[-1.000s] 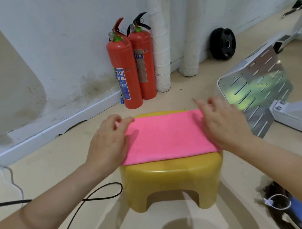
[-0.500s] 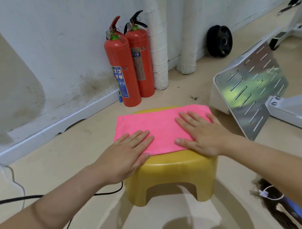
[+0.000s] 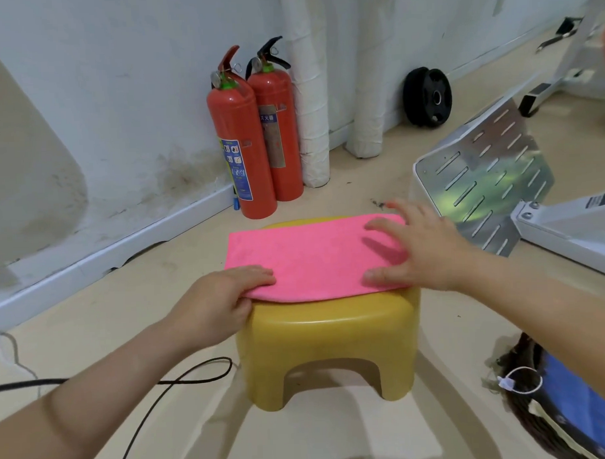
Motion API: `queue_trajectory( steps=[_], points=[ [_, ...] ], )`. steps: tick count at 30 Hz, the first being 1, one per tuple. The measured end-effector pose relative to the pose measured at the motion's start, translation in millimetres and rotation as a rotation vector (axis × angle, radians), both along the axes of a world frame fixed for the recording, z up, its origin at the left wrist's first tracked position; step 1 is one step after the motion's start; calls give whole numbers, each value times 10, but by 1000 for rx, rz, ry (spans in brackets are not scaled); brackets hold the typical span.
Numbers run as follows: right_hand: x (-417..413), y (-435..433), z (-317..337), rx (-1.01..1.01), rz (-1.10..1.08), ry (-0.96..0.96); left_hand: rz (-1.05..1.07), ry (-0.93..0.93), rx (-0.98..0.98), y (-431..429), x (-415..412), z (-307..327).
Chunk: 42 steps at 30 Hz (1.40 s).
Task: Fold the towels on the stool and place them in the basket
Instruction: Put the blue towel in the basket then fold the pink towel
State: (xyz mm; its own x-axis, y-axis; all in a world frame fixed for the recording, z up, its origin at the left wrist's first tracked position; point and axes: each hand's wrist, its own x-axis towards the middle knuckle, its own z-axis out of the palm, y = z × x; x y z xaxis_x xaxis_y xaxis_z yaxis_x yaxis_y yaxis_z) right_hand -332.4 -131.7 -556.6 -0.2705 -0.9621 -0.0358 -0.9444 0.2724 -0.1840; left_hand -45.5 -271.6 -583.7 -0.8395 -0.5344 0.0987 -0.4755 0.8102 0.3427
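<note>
The towel (image 3: pixel 312 256) lies flat on the stool (image 3: pixel 328 335) as a pink rectangle. Its long axis runs left to right across the seat. The left end reaches past the seat's left edge and the near edge droops a little over the front.

The left hand (image 3: pixel 218 301) grips the near-left corner, with its fingers curled on top and the thumb seemingly tucked under the edge. The right hand (image 3: pixel 428 249) is open, its fingers spread and pressed flat on the right end.

This looks like the folding step, at the start of another fold. One end is pinned and the other corner is taken up. The next move probably calls for lifting the left end and carrying it across along the long axis to meet the right end. The right hand would hold the cloth so it does not slide, and the edges would need to be matched before pressing.

The basket (image 3: pixel 520 403) sits on the floor at the lower right, near the stool and partly out of view. The towel has not yet gone in.
</note>
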Motion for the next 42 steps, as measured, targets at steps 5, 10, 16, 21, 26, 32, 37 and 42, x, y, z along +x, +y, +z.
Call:
queue_trajectory(
  steps=[5,10,16,21,26,32,37,42],
  points=[
    [399,-28,-168,-9,255,98,195,275,214,-3,-40,120],
    [71,-42,85,-98,96,-193,204,660,300,-30,-157,626],
    [-218,119,554,-262,-245,-1508,455,888,461,-204,-168,787],
    [-36,-3,121,-223,-514,-1320,657,658,663,-149,-244,223],
    [-86,-84,-53,-261,-571,-1178,655,638,793,-167,-153,113],
    [-69,-133,-126,-371,-352,-554,581,267,679,-111,-97,173],
    [-13,-144,-50,-126,-264,-405,598,244,658,-98,-118,197],
    [-51,-107,33,-67,-338,-346,574,299,944,-140,-91,184]
  ],
)
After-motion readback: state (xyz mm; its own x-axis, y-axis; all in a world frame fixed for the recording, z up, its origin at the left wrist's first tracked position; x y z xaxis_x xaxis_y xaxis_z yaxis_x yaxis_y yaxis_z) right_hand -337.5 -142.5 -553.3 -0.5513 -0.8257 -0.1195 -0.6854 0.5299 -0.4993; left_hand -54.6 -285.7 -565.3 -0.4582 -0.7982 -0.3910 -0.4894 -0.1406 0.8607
